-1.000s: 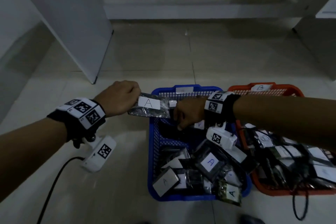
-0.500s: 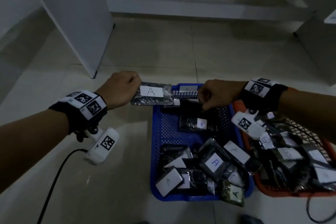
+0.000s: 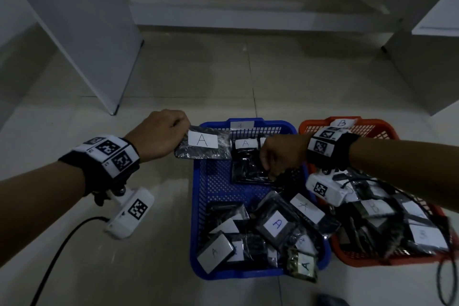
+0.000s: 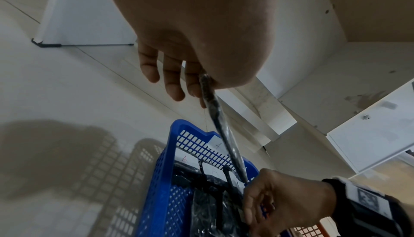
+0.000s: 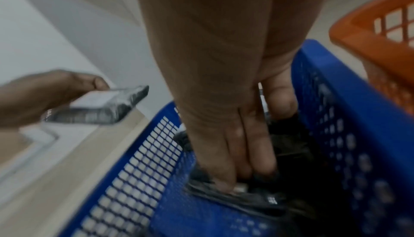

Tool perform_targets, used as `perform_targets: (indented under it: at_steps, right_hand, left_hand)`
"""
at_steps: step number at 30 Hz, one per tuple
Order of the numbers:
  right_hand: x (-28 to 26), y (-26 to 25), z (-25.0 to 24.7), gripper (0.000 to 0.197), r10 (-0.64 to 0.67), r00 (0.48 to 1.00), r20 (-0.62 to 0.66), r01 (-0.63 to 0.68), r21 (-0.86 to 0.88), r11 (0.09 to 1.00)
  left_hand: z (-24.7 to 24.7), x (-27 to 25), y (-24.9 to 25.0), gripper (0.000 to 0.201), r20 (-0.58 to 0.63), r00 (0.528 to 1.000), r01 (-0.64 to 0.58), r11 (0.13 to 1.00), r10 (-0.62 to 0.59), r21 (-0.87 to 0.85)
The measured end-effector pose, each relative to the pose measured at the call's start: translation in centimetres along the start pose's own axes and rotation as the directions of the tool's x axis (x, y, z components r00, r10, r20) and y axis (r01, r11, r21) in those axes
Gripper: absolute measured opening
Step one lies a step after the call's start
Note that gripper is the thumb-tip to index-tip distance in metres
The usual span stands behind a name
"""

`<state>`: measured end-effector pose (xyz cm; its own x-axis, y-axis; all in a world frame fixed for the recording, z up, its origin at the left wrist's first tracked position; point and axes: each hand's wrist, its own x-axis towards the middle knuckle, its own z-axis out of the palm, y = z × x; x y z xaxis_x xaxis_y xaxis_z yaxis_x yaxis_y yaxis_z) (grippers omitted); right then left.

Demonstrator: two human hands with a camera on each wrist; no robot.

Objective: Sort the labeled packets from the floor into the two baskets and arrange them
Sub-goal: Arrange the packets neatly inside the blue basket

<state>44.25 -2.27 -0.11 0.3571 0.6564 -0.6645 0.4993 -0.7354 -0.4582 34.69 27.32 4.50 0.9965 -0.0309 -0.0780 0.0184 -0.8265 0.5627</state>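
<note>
My left hand (image 3: pixel 161 135) pinches a dark plastic packet (image 3: pixel 202 143) with a white "A" label, holding it level over the far left corner of the blue basket (image 3: pixel 198 206). The left wrist view shows that packet (image 4: pixel 220 125) edge-on. My right hand (image 3: pixel 280 154) reaches down into the far end of the blue basket, fingers (image 5: pixel 246 156) curled on the "A" packets (image 3: pixel 248 164) standing there. Several more "A" packets (image 3: pixel 275 225) lie piled at the near end. The orange basket (image 3: pixel 377 126), tagged "B", holds several "B" packets (image 3: pixel 427 233).
A white cabinet panel (image 3: pixel 82 40) stands on the tiled floor at the left, and a low step (image 3: pixel 248 15) runs across the back. More white furniture (image 3: pixel 427 62) is at the right. A black cable (image 3: pixel 57 256) trails from the left wrist camera.
My right hand moved from the far rim of the blue basket down into it, onto the standing packets. My left hand kept holding its "A" packet in about the same place.
</note>
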Motion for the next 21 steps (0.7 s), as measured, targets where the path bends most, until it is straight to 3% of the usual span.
perform_targets:
  at_steps: [2, 5, 9, 12, 15, 18, 21]
  right_hand:
    - [-0.1, -0.3, 0.1, 0.012, 0.019, 0.996, 0.089, -0.032, 0.152, 0.988]
    - [0.1, -0.9, 0.7, 0.023, 0.097, 0.958, 0.271, -0.131, 0.11, 0.985]
    - [0.3, -0.6, 0.9, 0.028, 0.177, 0.952, 0.25, -0.182, -0.003, 0.983]
    - [-0.4, -0.4, 0.2, 0.023, 0.165, 0.957, 0.24, -0.185, 0.06, 0.981]
    - [-1.2, 0.1, -1.3, 0.014, 0.086, 0.993, 0.082, -0.099, 0.16, 0.982]
    - [-1.2, 0.7, -2.5, 0.012, 0.049, 0.983, -0.174, -0.05, 0.0, 0.999]
    - [-0.8, 0.7, -2.1, 0.032, 0.061, 0.986, -0.157, -0.095, -0.217, 0.972]
  left_hand:
    - [0.1, 0.0, -0.1, 0.035, 0.007, 1.0, 0.005, 1.0, -0.005, -0.007]
    - [0.2, 0.2, -0.3, 0.034, 0.013, 1.0, 0.012, 1.0, -0.012, -0.014]
    - [0.5, 0.4, -0.3, 0.035, 0.034, 0.999, 0.015, 1.0, -0.015, -0.023]
    - [0.8, 0.5, -0.2, 0.035, 0.05, 0.999, 0.015, 1.0, -0.014, -0.025]
    - [1.0, 0.5, -0.1, 0.035, 0.065, 0.998, 0.024, 0.999, -0.022, -0.029]
    - [1.2, 0.5, 0.1, 0.035, 0.068, 0.998, 0.013, 1.0, -0.012, -0.02]
    - [1.3, 0.6, 0.1, 0.035, 0.077, 0.997, 0.0, 1.0, 0.001, -0.017]
